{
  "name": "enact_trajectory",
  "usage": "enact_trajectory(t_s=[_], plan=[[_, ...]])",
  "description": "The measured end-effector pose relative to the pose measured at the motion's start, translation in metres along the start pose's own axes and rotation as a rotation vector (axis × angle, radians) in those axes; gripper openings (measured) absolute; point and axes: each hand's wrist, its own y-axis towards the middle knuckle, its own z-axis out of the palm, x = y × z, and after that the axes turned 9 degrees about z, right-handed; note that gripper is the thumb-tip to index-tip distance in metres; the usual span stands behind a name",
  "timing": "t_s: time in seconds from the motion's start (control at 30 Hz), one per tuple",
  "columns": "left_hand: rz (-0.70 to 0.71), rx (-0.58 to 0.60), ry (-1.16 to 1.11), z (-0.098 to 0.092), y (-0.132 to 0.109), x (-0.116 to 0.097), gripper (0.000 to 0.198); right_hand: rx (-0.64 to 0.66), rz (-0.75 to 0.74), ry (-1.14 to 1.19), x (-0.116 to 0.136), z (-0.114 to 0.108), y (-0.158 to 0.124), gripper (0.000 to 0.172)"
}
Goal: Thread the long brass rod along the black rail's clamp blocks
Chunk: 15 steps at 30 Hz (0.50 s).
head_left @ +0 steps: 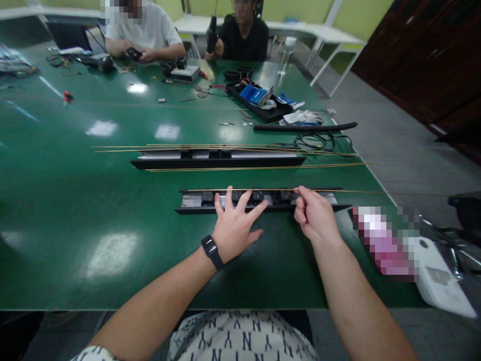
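A long metal channel with black edges (193,201) lies crosswise on the green table before me, with several black blocks set inside it. My left hand (236,220) rests over its middle, fingers spread across the channel and blocks. Along the channel's far edge runs a thin brass-coloured rod (361,191). My right hand (311,210) pinches this rod near the channel's right part, thumb and forefinger together. The rod extends past the channel to the right. Its left part passes by my left fingertips; whether they touch it I cannot tell.
A second channel (244,161) lies farther back, with several thin rods (210,169) beside and over it. Behind are coiled black cable (315,142), a black strip (304,128) and a black tray (266,113) of blue items. Two people sit across the table, one holding a power driver (212,35).
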Motion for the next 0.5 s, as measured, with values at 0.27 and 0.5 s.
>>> enact_trajectory(t_s=[0.27, 0.5], plan=[[-0.003, -0.009, -0.006, 0.0005, 0.0001, -0.0004, 0.078, -0.005, 0.005, 0.001, -0.0004, 0.0004, 0.0002, 0.023], [-0.003, -0.009, -0.009, 0.0015, -0.0005, -0.0001, 0.078, -0.006, -0.01, -0.006, -0.0013, -0.0001, 0.0001, 0.025]])
